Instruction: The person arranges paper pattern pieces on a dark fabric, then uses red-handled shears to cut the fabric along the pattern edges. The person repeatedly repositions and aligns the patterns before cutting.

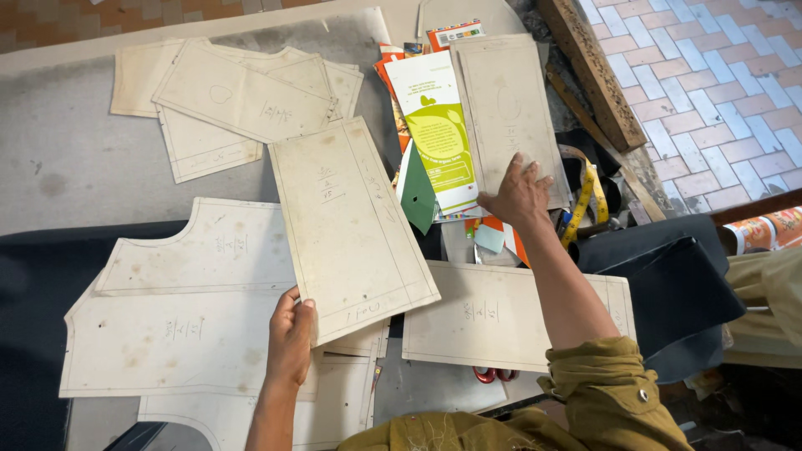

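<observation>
At frame centre, the left hand (pixel 290 334) pinched a tall beige cardboard pattern piece (pixel 351 225); the right hand (pixel 520 196), fingers spread, pressed flat on a narrower cardboard pattern piece (pixel 508 100) upper right, gripping nothing.

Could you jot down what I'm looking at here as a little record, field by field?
Setting: grey work table by a tiled floor
Left hand: grips the lower edge of a long cardboard pattern piece, lifted over the others
Right hand: flat on another narrow pattern piece
Under it: green and white leaflet
Nearby: yellow tape measure, red scissor handles, dark cloth
</observation>
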